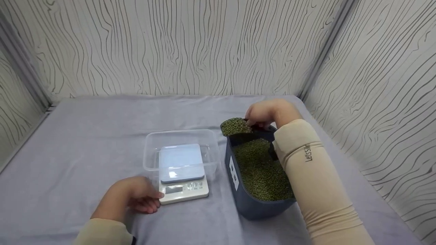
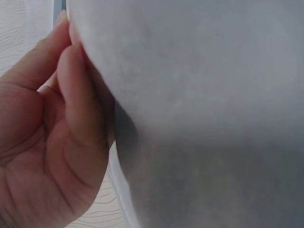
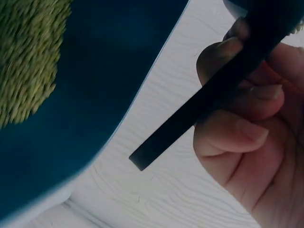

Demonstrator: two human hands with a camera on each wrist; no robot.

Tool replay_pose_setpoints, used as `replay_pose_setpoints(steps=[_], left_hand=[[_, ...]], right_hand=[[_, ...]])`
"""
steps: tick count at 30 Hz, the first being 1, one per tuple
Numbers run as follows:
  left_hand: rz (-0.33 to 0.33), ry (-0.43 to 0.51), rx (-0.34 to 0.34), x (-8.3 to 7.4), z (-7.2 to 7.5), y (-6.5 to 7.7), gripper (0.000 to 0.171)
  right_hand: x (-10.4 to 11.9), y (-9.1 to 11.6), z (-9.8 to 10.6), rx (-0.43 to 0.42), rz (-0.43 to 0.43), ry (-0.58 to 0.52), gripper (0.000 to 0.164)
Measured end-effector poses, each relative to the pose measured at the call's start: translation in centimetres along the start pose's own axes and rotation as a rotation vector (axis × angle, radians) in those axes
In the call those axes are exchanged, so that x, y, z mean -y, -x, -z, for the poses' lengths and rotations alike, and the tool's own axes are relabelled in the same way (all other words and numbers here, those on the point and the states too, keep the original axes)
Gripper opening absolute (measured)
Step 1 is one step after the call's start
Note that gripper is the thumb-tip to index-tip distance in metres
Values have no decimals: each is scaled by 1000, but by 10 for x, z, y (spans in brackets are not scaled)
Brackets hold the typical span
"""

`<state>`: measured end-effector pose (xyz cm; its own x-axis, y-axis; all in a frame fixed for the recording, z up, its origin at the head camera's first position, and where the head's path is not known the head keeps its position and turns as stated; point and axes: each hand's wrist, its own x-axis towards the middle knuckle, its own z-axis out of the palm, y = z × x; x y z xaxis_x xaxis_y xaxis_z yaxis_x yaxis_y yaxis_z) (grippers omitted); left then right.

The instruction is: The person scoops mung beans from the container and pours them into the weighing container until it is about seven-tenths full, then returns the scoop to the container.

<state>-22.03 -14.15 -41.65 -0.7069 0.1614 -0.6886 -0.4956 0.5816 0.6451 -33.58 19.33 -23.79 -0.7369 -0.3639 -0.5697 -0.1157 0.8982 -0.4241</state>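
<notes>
The dark bin [image 1: 260, 209] stands below the right hand [image 1: 269, 112], seemingly for easy reach. Beside the left hand [image 1: 141, 194], the clear box [image 1: 150, 151] appears to sit on the scale [image 1: 184, 193]; the left thumb touches its corner, perhaps to steady it, though whether those fingers clamp, one cannot tell. The right fingers are clamped round the scoop handle [image 3: 187, 114], probably to keep the heaped green beans [image 1: 236, 126] level.

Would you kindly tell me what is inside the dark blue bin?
Loose green mung beans lie inside the dark blue bin. The right sleeve covers part of its right side, and whatever lies beneath the beans' surface cannot be seen.
</notes>
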Motion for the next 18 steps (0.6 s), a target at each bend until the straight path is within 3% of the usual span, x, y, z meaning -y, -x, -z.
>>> replay_pose_setpoints(steps=[8,18], left_hand=[[-17,-10,-11,-2,-4,-1,24],[-21,-27,15,-9,-9,-2,25]], right_hand=[[24,-14,-6,15,10,14,27],[37,-28,-17,-60,-52,76,28]])
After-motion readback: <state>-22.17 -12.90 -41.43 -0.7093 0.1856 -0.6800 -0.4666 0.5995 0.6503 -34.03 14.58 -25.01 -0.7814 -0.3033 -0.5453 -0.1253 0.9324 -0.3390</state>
